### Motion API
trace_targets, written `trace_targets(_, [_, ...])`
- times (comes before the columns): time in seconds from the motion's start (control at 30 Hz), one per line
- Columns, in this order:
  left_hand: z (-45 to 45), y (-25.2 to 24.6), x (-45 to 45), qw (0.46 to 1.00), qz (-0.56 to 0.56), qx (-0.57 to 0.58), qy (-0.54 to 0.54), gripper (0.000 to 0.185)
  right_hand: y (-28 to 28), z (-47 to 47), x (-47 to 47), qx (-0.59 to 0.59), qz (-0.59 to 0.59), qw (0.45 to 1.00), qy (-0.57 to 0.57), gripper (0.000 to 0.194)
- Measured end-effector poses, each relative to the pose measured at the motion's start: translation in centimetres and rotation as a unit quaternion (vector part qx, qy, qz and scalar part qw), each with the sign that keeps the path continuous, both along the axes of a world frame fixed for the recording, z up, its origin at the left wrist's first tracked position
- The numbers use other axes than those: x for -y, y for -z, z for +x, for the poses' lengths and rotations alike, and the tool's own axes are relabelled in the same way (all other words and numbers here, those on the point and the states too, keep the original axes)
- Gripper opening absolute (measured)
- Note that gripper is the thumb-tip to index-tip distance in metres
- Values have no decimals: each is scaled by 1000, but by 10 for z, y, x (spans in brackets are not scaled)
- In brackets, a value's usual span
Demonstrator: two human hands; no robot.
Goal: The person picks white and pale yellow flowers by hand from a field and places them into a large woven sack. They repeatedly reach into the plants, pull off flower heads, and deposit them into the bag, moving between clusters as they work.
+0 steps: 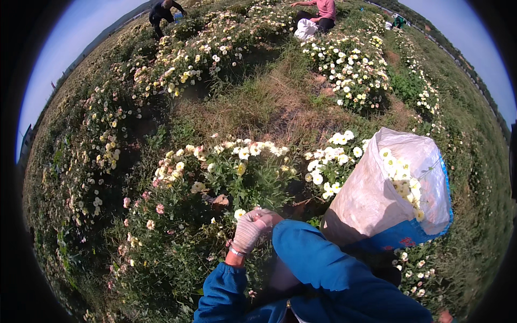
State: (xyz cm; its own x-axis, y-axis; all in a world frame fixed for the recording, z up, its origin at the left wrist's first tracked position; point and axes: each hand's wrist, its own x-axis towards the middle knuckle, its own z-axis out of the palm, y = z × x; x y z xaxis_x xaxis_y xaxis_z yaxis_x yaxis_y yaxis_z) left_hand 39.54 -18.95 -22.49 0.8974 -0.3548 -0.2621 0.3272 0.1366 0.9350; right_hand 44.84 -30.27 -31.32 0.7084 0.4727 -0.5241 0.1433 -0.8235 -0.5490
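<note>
My left hand (249, 231), in a pale knit glove with a band at the wrist, is curled low over the chrysanthemum plants. My right hand (270, 220) meets it at the fingers, partly hidden by the blue sleeve (319, 254). Right beside the left fingers is a white chrysanthemum flower (239, 214). What the fingers hold is hidden. To the right a white and blue woven sack (359, 202) stands tilted with its mouth spread. Loose white and yellow flower heads (402, 177) lie inside it.
White blooms (329, 161) grow beside the sack, and pinkish ones (160, 208) to the left. Dry grass (258, 101) lies ahead. Farther off, a person in pink (325, 12) sits by a white sack (305, 29); another person in dark clothes (161, 14) bends over plants.
</note>
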Motion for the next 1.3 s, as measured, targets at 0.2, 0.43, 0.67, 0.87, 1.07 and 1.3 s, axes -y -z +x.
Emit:
trace_targets(0.2, [-2, -114, 43, 996, -39, 80, 6, 11, 4, 2, -18, -10, -73, 997, -33, 51])
trace_targets(0.43, [-10, -243, 229, 792, -225, 567, 15, 23, 6, 0, 6, -18, -89, 995, -38, 59])
trace_targets(0.67, [-3, -187, 314, 648, 254, 609, 381, 50, -4, 8, 19, 8, -89, 995, -41, 66])
trace_targets(0.87, [9, -124, 157, 828, -9, 561, -7, 31, -18, 2, 8, 17, -75, 993, -86, 64])
trace_targets(1.07, [-13, 41, -31, 914, 221, 256, -224, 21, -9, 3, 7, -23, -74, 996, -51, 63])
trace_targets(1.3, [29, 72, -55, 854, 461, 237, -42, 51, -12, 3, 12, -8, -65, 997, -44, 55])
